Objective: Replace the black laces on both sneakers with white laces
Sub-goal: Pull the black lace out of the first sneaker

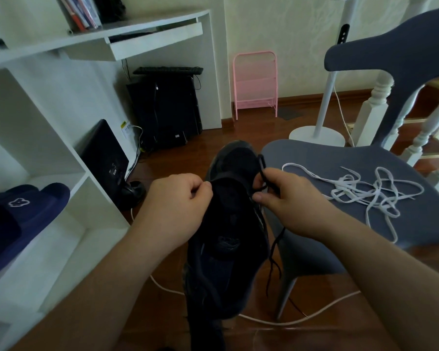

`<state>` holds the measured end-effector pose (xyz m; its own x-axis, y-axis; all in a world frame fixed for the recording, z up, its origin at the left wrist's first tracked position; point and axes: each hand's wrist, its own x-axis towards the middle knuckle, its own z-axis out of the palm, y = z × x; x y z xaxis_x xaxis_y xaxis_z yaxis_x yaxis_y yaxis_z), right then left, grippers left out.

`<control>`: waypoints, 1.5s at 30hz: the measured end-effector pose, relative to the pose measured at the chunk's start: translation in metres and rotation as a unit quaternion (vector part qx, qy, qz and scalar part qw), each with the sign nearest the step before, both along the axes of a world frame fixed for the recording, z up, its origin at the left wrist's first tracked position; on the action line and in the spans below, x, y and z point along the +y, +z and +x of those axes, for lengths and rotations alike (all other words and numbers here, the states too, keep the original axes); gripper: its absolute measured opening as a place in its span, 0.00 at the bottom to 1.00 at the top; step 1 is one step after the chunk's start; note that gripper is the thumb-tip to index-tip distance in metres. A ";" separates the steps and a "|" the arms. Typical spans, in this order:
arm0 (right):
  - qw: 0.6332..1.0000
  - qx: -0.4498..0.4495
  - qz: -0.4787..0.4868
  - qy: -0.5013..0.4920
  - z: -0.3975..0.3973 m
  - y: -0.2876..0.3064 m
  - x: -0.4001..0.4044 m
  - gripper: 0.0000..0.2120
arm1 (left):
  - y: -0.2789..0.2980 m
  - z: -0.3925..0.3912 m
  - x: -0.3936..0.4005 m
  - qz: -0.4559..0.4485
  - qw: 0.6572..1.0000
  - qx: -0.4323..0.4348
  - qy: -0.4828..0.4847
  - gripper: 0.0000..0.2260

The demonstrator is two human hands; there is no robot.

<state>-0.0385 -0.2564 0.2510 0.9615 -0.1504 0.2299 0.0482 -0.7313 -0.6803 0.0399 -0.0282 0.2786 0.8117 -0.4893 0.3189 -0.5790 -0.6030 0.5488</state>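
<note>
Hands first: my left hand [174, 198] is curled at the left side of the black sneaker [228, 236], fingertips pinched together at the shoe's collar edge; I cannot tell whether it pinches fabric or lace, since all is dark there. My right hand [287, 198] sits at the shoe's right side, thumb and fingers closed round the black lace [262, 178], which loops up above the knuckles and also trails down past the wrist in thin, stringy strands. Both forearms reach in from the bottom corners, bare, wrists bent slightly inward toward each other.

I see the sneaker held up between the hands above the floor, long axis running away from me, its upper a matte, dark knit with a padded tongue; details inside are lost in shadow.

White laces [365, 191] lie in a loose tangle on the seat of the grey chair [314, 249], near the middle and toward its right edge, flat, woven and pale against the smooth moulded seat. They lie apart from my right hand.

A white shelf unit [69, 198] stands at left, with a navy slipper [31, 219] on its lower shelf, soft-looking, bearing a small white outline emblem
</note>
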 end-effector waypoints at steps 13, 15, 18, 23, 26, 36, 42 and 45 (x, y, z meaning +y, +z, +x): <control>0.950 0.075 0.075 -0.294 0.004 -0.035 -0.069 0.13 | 0.006 0.014 0.016 -0.005 0.999 -0.015 0.034 0.23; 0.937 0.048 0.190 -0.290 0.006 -0.035 -0.073 0.09 | 0.004 0.014 0.016 0.011 0.999 -0.016 0.030 0.22; 0.919 -0.005 0.327 -0.220 0.008 -0.020 -0.056 0.08 | 0.004 0.013 0.013 0.016 0.999 -0.008 0.030 0.22; 0.961 -0.025 0.275 -0.026 0.000 -0.004 -0.006 0.12 | 0.005 0.007 0.007 -0.004 1.000 -0.006 0.007 0.22; 0.976 -0.030 0.214 -0.018 0.003 -0.005 0.008 0.08 | 0.004 0.002 0.004 -0.009 1.000 -0.012 -0.003 0.22; 0.976 0.073 -0.006 -0.206 0.011 -0.029 -0.042 0.06 | 0.007 0.003 0.007 -0.026 0.999 -0.030 -0.002 0.23; 0.942 0.078 0.169 -0.279 0.002 -0.037 -0.068 0.06 | -0.001 0.004 0.008 0.001 1.000 -0.025 0.000 0.22; 0.902 0.019 0.390 -0.186 0.007 -0.018 -0.048 0.02 | -0.002 0.004 0.005 0.003 1.000 -0.005 -0.001 0.21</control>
